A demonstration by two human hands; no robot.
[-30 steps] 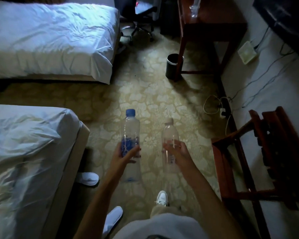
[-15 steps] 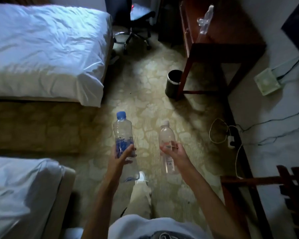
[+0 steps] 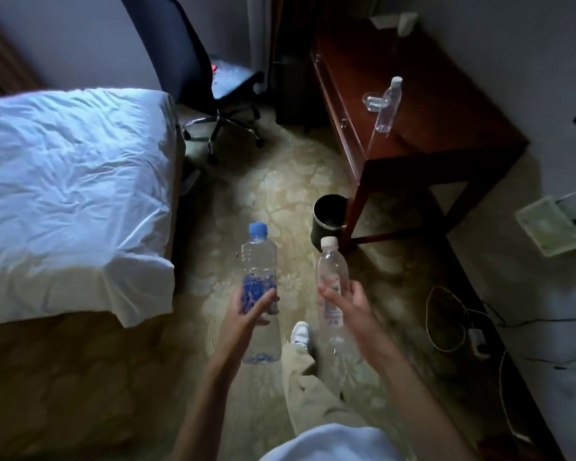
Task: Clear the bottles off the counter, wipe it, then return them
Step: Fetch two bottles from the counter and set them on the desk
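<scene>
Left hand: the left hand is at about 6 o'clock in the view, its fingers curled round the labelled middle of the blue-capped bottle.
Blue-capped bottle: clear, upright, blue print on the label, held in the air over the carpet.
Right hand: the right hand is just beside the left, toward 3 o'clock from it, fingers wrapped round the white-capped bottle.
White-capped bottle: clear, smaller, upright, held off the floor, apart from the blue-capped one.
Tabletop: the dark red wooden tabletop lies at about 1 o'clock, against the wall.
Third bottle: a clear bottle with a white cap stands on the tabletop, leaning in the wide-angle view, with a glass object just beside it.
Bin: a dark bin sits on the carpet by the table leg, at 12 o'clock from the right hand.
Bed: a white-sheeted bed fills 9 to 10 o'clock.
Chair: an office chair stands at 11 o'clock.
Shoe: a white shoe shows between the forearms.
</scene>
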